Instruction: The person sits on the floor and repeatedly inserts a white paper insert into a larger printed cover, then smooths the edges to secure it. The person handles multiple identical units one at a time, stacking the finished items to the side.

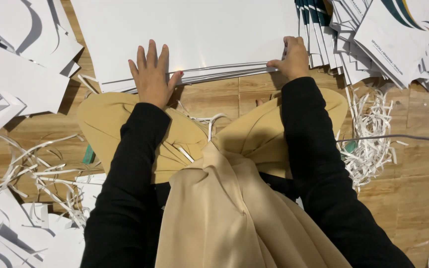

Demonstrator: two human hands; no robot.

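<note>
Head view: stack of large white sheets (189, 34) is being pressed flat on the wooden floor (423, 164) by the left hand (151, 77), fingers spread, released, palm on the near edge. Right hand (293, 58) is being clenched on the stack's right corner, thumb under the edge. Folded printed cards (373, 39) are lying just right of that grip; paper strips (373, 144) are scattered nearer, below it.

Left hand (151, 75) flat, fingers spread; right hand (292, 58) curled, both arms extended.
</note>
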